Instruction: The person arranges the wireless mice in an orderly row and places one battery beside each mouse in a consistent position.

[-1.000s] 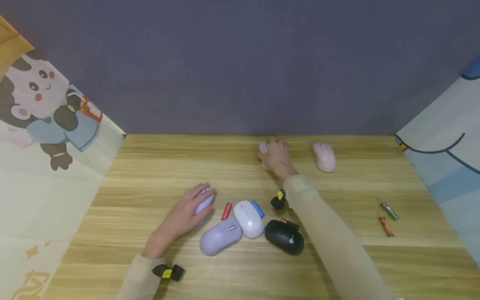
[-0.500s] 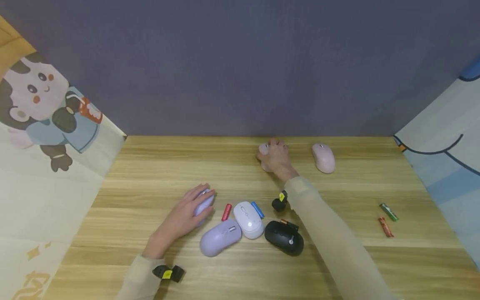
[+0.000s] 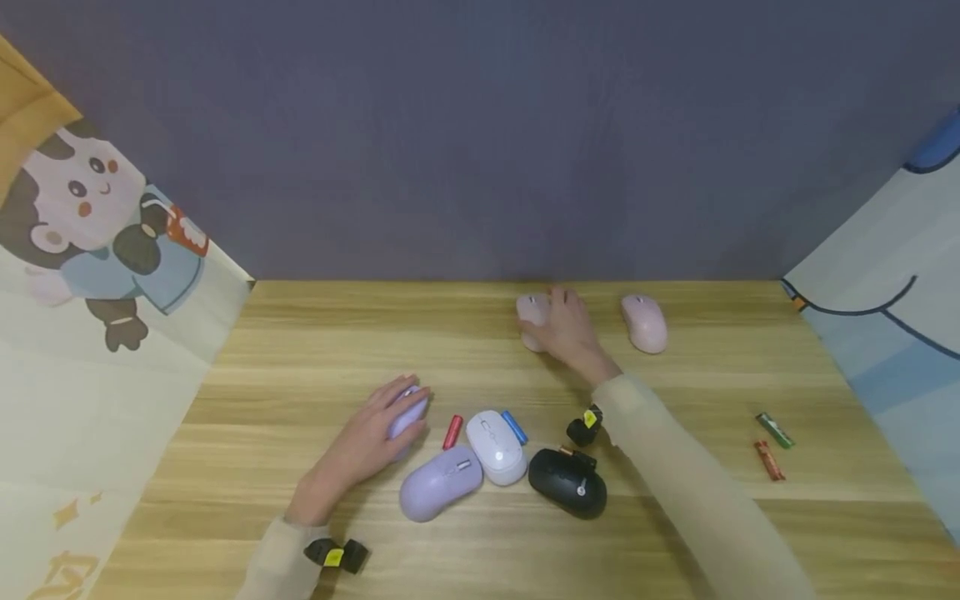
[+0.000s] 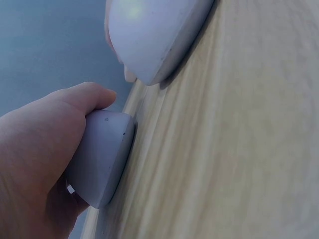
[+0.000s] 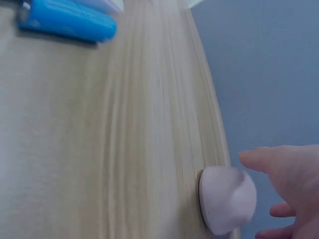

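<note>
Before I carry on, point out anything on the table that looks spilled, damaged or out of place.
Nothing looks spilled or damaged. One mild oddity, toward the right in the head view: a green cylinder and a brownish-red cylinder lie away from every mouse, whereas the blue cylinder lies right beside the white mouse.

Wood-grain tabletop, dark blue-grey backdrop, pale cartoon-printed side panels

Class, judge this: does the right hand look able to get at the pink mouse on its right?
Probably yes: the pink mouse sits just to the right of the right hand, and the head view shows only tabletop between them.
</note>
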Tool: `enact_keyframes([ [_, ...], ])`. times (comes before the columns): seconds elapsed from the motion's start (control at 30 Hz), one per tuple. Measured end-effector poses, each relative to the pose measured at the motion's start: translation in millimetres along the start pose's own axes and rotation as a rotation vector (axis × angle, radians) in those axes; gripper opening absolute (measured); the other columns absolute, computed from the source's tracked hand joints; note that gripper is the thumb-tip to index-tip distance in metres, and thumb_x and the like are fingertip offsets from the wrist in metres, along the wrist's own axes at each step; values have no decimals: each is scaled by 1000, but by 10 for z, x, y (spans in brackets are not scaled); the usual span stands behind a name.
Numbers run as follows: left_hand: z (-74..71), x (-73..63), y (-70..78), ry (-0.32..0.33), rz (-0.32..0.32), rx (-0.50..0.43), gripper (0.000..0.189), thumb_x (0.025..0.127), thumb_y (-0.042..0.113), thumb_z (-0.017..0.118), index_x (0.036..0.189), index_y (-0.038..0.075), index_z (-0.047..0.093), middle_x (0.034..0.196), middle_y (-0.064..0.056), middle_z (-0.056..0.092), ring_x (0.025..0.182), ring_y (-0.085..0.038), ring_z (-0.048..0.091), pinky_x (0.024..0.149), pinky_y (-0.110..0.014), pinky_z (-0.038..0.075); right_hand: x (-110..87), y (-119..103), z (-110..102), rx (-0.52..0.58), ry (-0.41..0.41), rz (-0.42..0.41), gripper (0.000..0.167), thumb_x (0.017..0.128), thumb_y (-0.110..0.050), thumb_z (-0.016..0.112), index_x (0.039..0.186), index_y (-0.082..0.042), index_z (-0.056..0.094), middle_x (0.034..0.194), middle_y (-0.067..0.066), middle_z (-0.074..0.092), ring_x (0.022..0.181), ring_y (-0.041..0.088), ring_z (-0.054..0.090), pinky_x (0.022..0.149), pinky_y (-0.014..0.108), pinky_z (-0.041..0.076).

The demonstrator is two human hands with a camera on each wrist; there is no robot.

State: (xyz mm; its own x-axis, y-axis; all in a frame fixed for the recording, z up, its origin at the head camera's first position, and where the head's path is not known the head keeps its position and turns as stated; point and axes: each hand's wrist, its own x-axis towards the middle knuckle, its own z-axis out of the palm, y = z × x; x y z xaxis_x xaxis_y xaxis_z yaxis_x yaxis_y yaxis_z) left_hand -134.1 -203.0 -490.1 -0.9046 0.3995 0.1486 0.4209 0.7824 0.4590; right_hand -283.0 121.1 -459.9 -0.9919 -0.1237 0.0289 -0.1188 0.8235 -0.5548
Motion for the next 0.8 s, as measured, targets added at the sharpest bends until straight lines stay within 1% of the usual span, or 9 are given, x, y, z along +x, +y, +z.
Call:
enact_keyframes([
  [0.1, 2, -13, 1, 0, -4, 4, 55, 99, 34, 68, 148, 14, 57, 160, -16, 43, 148, -40, 39, 116, -65, 36, -84, 2, -9, -31, 25, -60, 79, 90, -40, 76, 143, 8, 44, 136, 31, 50, 118, 44, 53, 97, 58, 52],
  [0.17, 2, -20, 6, 2, -6, 6, 55, 99, 34, 68, 148, 14, 57, 160, -16, 44, 148, -40, 40, 116, -65, 36, -134, -10, -13, -47, 39, -83, 78, 89, -41, 76, 143, 7, 45, 135, 30, 51, 118, 43, 53, 96, 57, 52],
  [0.37, -4, -36, 31, 8, -1, -4, 55, 97, 33, 69, 147, 13, 58, 158, -18, 46, 146, -42, 42, 115, -66, 37, -322, -69, -52, -69, 90, -165, 76, 90, -37, 78, 143, 6, 47, 134, 28, 53, 122, 43, 51, 105, 59, 47],
  [0.5, -10, -29, 27, 7, -7, -2, 55, 98, 34, 69, 148, 13, 57, 159, -17, 45, 147, -41, 40, 116, -66, 36, -464, -100, -95, -49, 120, -240, 72, 88, -32, 81, 141, 6, 51, 134, 28, 53, 123, 44, 52, 106, 59, 47],
  [0.6, -17, -20, 21, 3, -12, 0, 55, 99, 35, 68, 148, 14, 57, 160, -16, 43, 148, -40, 39, 116, -66, 36, -583, -106, -122, -38, 107, -288, 69, 89, -32, 80, 141, 5, 52, 137, 27, 54, 126, 44, 52, 110, 58, 44],
  [0.73, -25, -20, 33, 3, -6, -1, 55, 98, 35, 68, 148, 13, 57, 160, -17, 44, 147, -41, 40, 117, -65, 36, -763, -123, -156, -32, 59, -340, 70, 91, -34, 79, 142, 5, 51, 142, 27, 53, 133, 43, 50, 116, 57, 40],
  [0.8, -25, -21, 37, 5, -5, 1, 55, 98, 35, 68, 148, 13, 57, 159, -17, 45, 147, -41, 40, 116, -65, 36, -846, -138, -176, -24, 42, -368, 70, 91, -34, 79, 143, 5, 51, 143, 27, 53, 134, 43, 50, 116, 58, 40],
])
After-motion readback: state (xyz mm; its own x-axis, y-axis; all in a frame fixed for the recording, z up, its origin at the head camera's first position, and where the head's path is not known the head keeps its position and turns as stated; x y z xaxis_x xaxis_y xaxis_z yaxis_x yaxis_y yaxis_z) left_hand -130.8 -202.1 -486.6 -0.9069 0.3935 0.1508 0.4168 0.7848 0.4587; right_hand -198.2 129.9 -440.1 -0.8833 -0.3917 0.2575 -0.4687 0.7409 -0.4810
